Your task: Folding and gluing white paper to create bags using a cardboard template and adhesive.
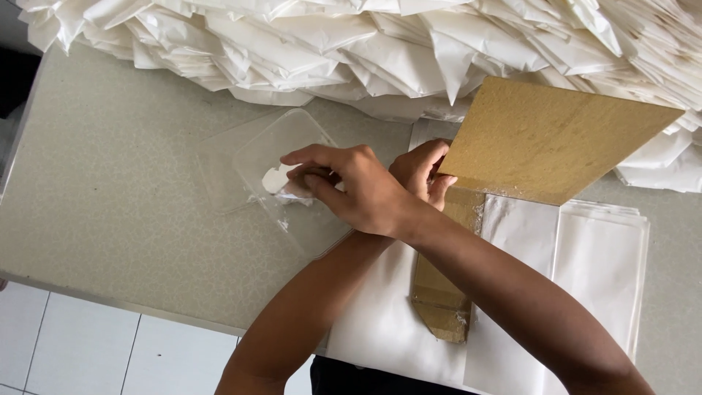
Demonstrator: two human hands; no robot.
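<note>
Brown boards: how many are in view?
2. One board is tilted up, held by the left hand; a narrower board lies flat on the white sheets, partly under the forearms.

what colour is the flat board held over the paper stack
Tan brown flat board, a speckled golden shade, seen in the head view.

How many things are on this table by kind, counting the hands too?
Hands: 2, crossed, right hand in the clear tray, left hand on the brown board
Brown boards: 1
Clear plastic trays: 1
Flat white paper stacks: 1
Heaps of folded white paper: 1
Total: 6
</note>
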